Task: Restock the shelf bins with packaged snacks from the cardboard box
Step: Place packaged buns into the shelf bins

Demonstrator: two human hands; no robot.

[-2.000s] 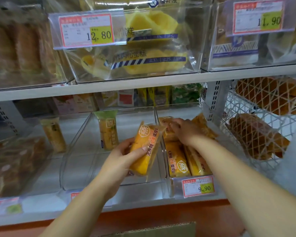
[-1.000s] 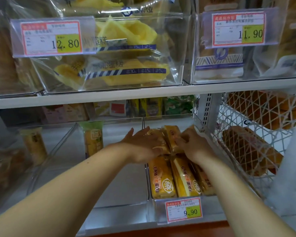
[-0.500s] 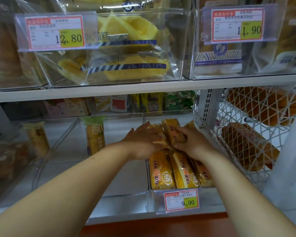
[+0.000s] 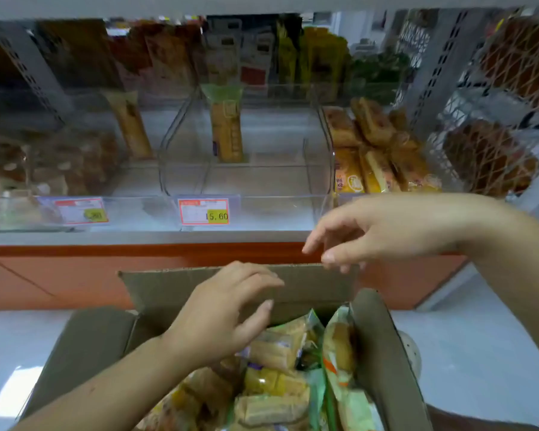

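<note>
Snacks (image 4: 274,346) crowd the cardboard box (image 4: 175,284) at the bottom of the view. Pale yellow and green wrappers are jammed in at every angle, and the flaps stand open on the far side and both flanks.

Up on the shelf, the middle bin (image 4: 168,157), clear plastic, holds just one green-topped packet (image 4: 226,126) standing upright at the back. A price tag (image 4: 203,211) reading 15.60 is clipped to its front. Next door, the right bin (image 4: 329,144) is well stocked, with orange packets (image 4: 374,150) lined up from front to back. The left bin (image 4: 137,213) has a single tall tan packet (image 4: 129,126), also upright. Further left there are brownish goods behind clear plastic, too blurred to name. At the far right, a wire basket (image 4: 467,98) carries brown loaves (image 4: 479,150).

Now the hands. The left hand (image 4: 218,312) is over the box, fingers spread and gently bent, gripping nothing. Its thumb tip is right by a pale wrapper, and I cannot tell if it touches. The right hand (image 4: 383,231) is higher, in front of the shelf edge and just above the right end of the box's far flap. Its fingers are apart and loosely bent, pointing left, and it is empty too.
</note>
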